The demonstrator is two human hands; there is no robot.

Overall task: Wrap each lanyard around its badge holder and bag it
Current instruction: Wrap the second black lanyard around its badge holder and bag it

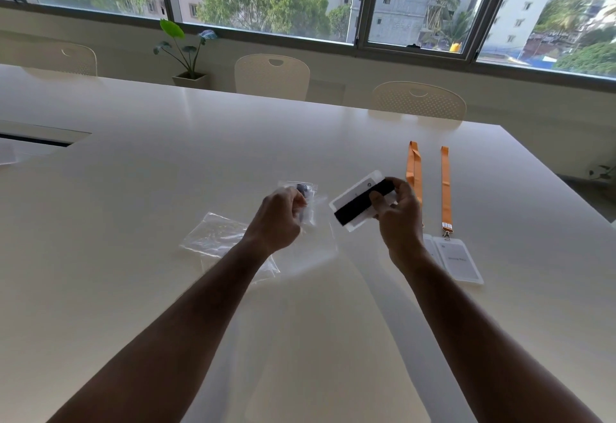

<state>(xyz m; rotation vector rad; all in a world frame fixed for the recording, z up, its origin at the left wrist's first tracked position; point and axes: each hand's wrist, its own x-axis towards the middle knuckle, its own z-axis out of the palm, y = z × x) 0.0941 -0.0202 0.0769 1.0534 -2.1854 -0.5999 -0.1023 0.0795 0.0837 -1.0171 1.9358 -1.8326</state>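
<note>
Black lanyard (pixel 361 202) was wound flat around the white badge holder (pixel 354 196), which my right hand (pixel 396 214) pinched at centre frame, thumb and fingers clamped on the wrap, likely so it wouldn't unwind. My left hand (pixel 281 214) gripped a clear plastic bag (pixel 315 219) just left of it, fingers curled on its upper edge, probably readying the opening. Spare bags (pixel 213 239) lay lower left on the table (pixel 166 156). Two orange lanyards (pixel 445 186) with badge holders (pixel 461 261) waited unwrapped at right.
</note>
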